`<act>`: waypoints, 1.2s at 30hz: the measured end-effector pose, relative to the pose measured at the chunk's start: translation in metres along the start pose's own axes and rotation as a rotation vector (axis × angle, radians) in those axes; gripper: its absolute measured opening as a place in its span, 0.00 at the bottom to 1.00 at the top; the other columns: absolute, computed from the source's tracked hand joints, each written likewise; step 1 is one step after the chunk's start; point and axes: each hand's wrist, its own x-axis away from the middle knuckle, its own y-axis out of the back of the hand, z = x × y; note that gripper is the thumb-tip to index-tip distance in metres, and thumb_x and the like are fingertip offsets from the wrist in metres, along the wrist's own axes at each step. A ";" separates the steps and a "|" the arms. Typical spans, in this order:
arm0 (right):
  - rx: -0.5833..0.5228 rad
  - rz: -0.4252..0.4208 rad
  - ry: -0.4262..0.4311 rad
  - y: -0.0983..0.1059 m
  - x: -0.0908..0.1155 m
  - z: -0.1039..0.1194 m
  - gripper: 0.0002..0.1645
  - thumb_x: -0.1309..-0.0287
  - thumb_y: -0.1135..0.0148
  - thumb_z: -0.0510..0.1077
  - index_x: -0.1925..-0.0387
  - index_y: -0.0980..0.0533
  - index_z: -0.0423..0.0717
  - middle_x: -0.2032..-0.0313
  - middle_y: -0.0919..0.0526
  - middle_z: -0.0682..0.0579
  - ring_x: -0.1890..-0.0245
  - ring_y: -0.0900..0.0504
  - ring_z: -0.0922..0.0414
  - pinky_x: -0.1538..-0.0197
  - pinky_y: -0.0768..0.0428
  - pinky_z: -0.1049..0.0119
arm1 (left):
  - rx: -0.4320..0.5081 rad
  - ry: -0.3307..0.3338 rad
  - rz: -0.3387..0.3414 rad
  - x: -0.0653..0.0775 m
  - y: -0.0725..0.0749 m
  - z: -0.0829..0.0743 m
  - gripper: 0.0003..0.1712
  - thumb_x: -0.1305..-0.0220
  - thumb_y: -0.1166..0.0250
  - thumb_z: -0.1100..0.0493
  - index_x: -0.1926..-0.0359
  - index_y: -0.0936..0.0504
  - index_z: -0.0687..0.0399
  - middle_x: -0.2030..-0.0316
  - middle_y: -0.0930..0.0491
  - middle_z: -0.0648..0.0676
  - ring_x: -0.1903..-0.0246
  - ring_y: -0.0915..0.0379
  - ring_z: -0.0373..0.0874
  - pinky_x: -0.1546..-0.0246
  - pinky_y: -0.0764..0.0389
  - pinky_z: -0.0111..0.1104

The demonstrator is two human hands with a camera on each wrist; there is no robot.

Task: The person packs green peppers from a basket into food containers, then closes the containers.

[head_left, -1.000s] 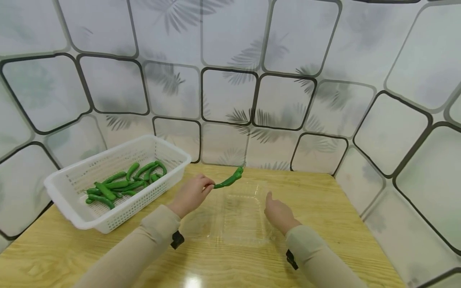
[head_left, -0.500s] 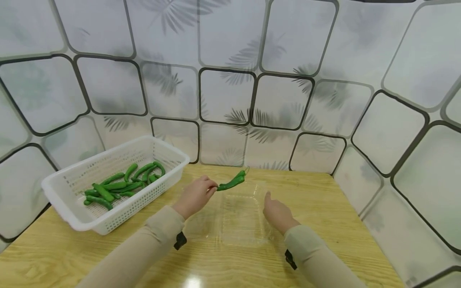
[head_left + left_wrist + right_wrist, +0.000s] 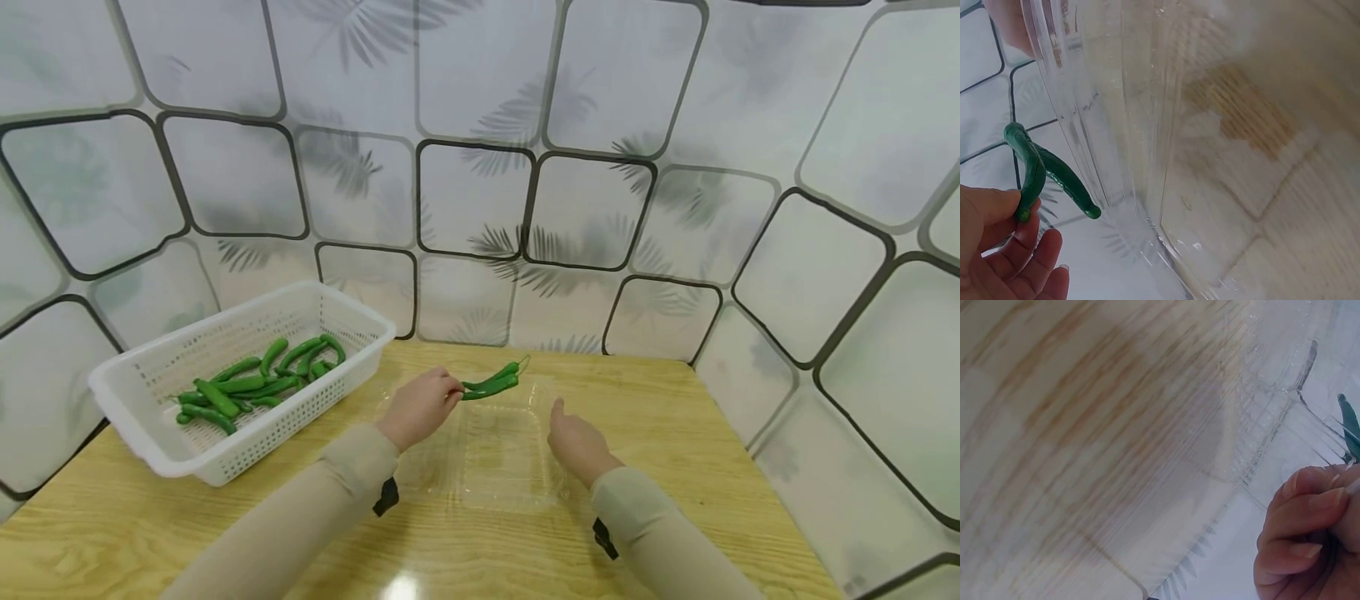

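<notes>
My left hand (image 3: pixel 423 407) pinches two slender green chili peppers (image 3: pixel 491 387) by one end, over the far part of a clear plastic clamshell box (image 3: pixel 510 503). In the left wrist view the peppers (image 3: pixel 1032 175) cross each other, one between thumb and forefinger, beside the see-through wall. My right hand (image 3: pixel 579 443) is at the box's right side. Seen from the right wrist, its curled fingers (image 3: pixel 1297 515) and thumb grip the box's rim. The box lies unfolded on the table, its lid half to the left.
A white perforated plastic basket (image 3: pixel 161 468) stands at the left, holding several green chili peppers (image 3: pixel 247 385). The wood-grain table (image 3: pixel 675 533) reaches back to a patterned curtain (image 3: pixel 480 200) that surrounds it.
My left hand has shifted a little to the right with the peppers, which now show as two side by side. The right hand has stayed at the box's side.
</notes>
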 end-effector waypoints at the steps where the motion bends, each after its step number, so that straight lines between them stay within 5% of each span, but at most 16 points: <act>1: 0.003 -0.004 0.005 0.000 0.000 0.000 0.33 0.36 0.53 0.35 0.35 0.50 0.23 0.90 0.35 0.53 0.90 0.45 0.62 0.85 0.46 0.70 | -0.008 -0.003 0.002 -0.001 -0.001 -0.001 0.07 0.36 0.39 0.58 0.62 0.16 0.55 0.70 0.26 0.48 0.72 0.29 0.39 0.72 0.26 0.30; 21: 0.009 -0.004 0.008 0.000 0.002 0.000 0.33 0.36 0.52 0.34 0.35 0.50 0.23 0.92 0.38 0.55 0.91 0.49 0.64 0.85 0.49 0.71 | -0.156 -0.087 0.106 -0.006 -0.022 -0.006 0.06 0.36 0.39 0.59 0.64 0.15 0.53 0.72 0.28 0.47 0.72 0.29 0.41 0.75 0.26 0.29; 30: -0.007 0.016 -0.014 -0.002 0.001 -0.002 0.34 0.36 0.52 0.34 0.34 0.52 0.25 0.92 0.39 0.55 0.91 0.49 0.63 0.85 0.50 0.71 | -0.257 -0.153 0.067 -0.006 -0.032 -0.010 0.06 0.38 0.37 0.58 0.64 0.15 0.52 0.72 0.27 0.47 0.72 0.29 0.41 0.73 0.25 0.29; 36: -0.016 0.019 -0.015 -0.002 0.001 -0.004 0.34 0.36 0.53 0.34 0.34 0.53 0.24 0.92 0.39 0.55 0.91 0.50 0.63 0.85 0.50 0.71 | -0.380 -0.190 0.054 -0.005 -0.033 -0.014 0.07 0.41 0.34 0.55 0.61 0.17 0.48 0.65 0.21 0.48 0.62 0.25 0.44 0.48 0.29 0.43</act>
